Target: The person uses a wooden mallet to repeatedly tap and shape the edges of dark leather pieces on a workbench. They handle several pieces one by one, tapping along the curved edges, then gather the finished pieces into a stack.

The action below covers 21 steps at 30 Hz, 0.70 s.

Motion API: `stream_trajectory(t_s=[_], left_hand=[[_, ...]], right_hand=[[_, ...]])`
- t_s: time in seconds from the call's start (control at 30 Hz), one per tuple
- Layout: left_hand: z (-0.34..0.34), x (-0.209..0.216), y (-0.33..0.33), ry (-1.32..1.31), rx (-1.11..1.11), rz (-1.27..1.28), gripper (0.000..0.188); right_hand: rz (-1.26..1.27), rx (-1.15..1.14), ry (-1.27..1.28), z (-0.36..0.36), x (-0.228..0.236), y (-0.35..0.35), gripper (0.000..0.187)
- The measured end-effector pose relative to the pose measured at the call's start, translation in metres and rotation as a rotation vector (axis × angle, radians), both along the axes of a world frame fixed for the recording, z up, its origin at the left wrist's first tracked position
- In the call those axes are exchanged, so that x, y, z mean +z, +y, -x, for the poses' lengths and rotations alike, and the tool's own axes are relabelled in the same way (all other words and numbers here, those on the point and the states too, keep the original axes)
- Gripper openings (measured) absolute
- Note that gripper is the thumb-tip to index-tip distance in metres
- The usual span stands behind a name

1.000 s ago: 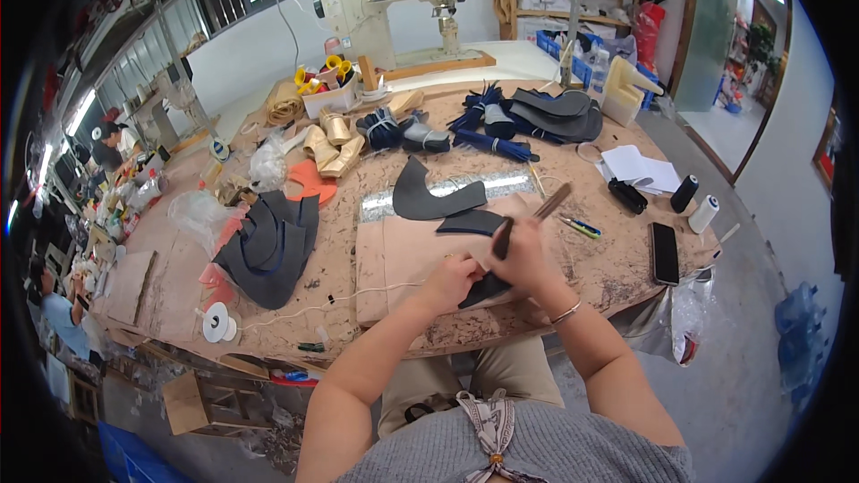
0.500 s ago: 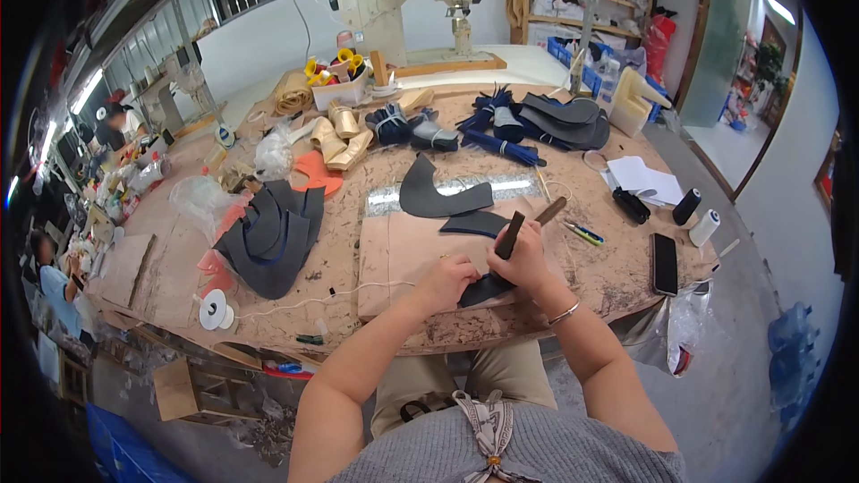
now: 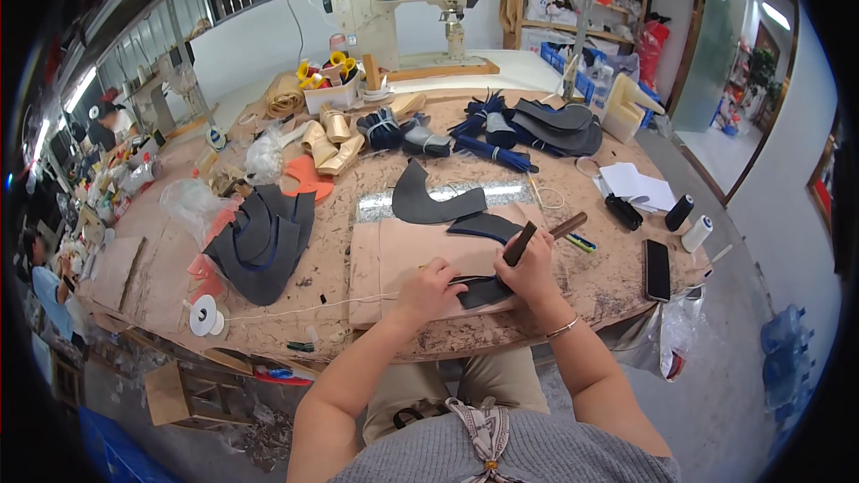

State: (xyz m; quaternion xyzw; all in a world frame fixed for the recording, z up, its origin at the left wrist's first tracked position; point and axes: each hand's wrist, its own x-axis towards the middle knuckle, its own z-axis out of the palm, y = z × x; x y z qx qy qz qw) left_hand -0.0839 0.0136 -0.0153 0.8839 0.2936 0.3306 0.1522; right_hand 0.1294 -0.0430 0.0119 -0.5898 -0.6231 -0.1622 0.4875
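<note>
My left hand (image 3: 429, 290) is closed, pinching the left end of a small dark grey shoe piece (image 3: 486, 294) that lies near the front of the board. My right hand (image 3: 530, 270) is wrapped around what looks like a hammer (image 3: 520, 242), with a dark flat end and a brown handle (image 3: 569, 225) sticking up past the fingers; its lower end is hidden. Behind the hands lie a curved dark grey piece (image 3: 436, 201) and a blue-edged piece (image 3: 488, 226). A thin white cord (image 3: 309, 306) runs from a white spool (image 3: 207, 316) toward my left hand.
Stacked grey pieces (image 3: 261, 246) lie at left. Gold shoe parts (image 3: 333, 145) and tied dark bundles (image 3: 492, 152) sit farther back. A phone (image 3: 657, 270), thread spools (image 3: 680, 212) and snips (image 3: 582, 242) lie at right; a sewing machine (image 3: 394, 18) stands behind.
The dark end and handle in my right hand stand at slightly different angles. My left fingers have lifted a little at the piece's edge. The whole view has shifted slightly.
</note>
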Motion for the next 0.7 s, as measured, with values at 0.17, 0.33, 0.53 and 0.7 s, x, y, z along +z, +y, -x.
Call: stream_trajectory(t_s=[0.17,0.33,0.53,0.7], left_hand=[[0.041,0.001,0.014,0.091,0.108,0.113,0.021],[0.031,0.001,0.021,0.056,0.150,-0.271,0.015],[-0.040,0.000,0.009,0.012,-0.169,-0.109,0.011],[-0.040,-0.010,0.028,-0.015,-0.396,0.033,0.016]], right_hand=[[-0.028,-0.001,0.026,0.002,0.000,0.001,0.019],[-0.044,-0.018,0.018,0.004,-0.001,0.001,0.019],[-0.052,-0.021,0.007,0.001,0.000,0.000,0.020],[-0.046,-0.007,0.017,0.000,0.000,0.000,0.020]])
